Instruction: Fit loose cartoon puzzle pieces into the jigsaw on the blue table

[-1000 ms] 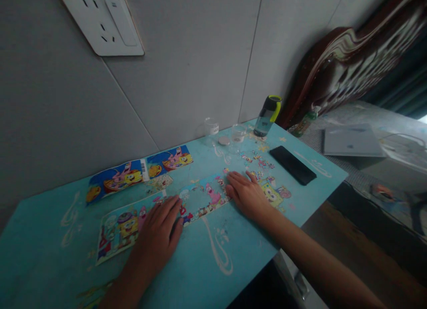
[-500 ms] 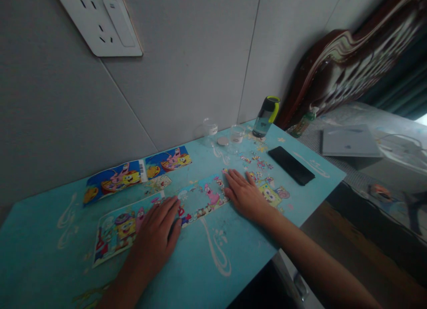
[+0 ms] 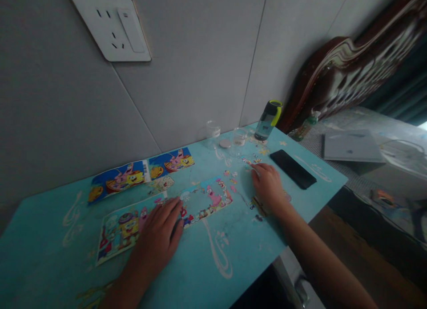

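puzzle point(image 3: 212, 197), part-built, lying flat on the worktop point(image 3: 187, 273) between left grip point(image 3: 162, 224) and right grip point(image 3: 267, 186), closer to the left one. partly beneath the left grip, spread palm down with nothing visibly held, a picture sheet point(image 3: 122, 233). just beyond the right grip, fingers bent, loose pieces point(image 3: 246, 160); cannot tell how far closed, or on what; to its right, a flat black object point(image 3: 293, 168).

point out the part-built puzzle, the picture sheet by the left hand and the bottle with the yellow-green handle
part-built puzzle point(image 3: 213, 196): head view, on its pink figure
picture sheet point(image 3: 128, 228): head view, on its yellow figure
bottle point(image 3: 264, 125): head view, on its see-through body
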Demonstrator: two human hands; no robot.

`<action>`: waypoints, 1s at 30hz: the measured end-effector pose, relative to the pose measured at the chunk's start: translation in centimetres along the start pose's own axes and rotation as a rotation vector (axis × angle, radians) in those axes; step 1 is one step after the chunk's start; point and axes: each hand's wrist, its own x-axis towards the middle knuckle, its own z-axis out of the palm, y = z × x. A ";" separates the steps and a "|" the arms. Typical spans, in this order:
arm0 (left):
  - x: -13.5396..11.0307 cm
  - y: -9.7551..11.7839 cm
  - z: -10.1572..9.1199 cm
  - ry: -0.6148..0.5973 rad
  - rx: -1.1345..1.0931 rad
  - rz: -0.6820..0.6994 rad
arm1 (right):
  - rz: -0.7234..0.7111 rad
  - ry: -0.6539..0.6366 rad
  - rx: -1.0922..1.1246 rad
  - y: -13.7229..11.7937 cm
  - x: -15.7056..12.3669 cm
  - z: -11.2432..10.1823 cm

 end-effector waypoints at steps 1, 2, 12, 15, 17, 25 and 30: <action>0.0 0.1 0.0 0.003 0.003 -0.002 | 0.039 0.013 -0.027 0.9 0.4 -0.2; 0.0 0.1 0.0 0.007 0.005 -0.004 | 0.069 0.021 -0.049 1.8 0.7 -0.4; -0.1 -0.1 0.2 0.000 0.003 -0.005 | 0.101 -0.017 -0.107 3.4 0.2 -0.5; -0.2 -0.1 0.2 -0.008 0.009 -0.007 | 0.068 -0.013 -0.079 3.1 -0.1 -0.2; -0.2 -0.1 0.3 0.000 0.007 -0.009 | 0.046 -0.012 -0.055 3.1 -0.2 -0.1; -0.1 0.2 0.2 -0.001 0.006 -0.010 | -0.045 -0.064 -0.030 3.3 2.4 -0.4; 0.2 0.6 -0.3 0.006 -0.010 -0.028 | -0.091 -0.109 -0.019 2.2 6.4 0.8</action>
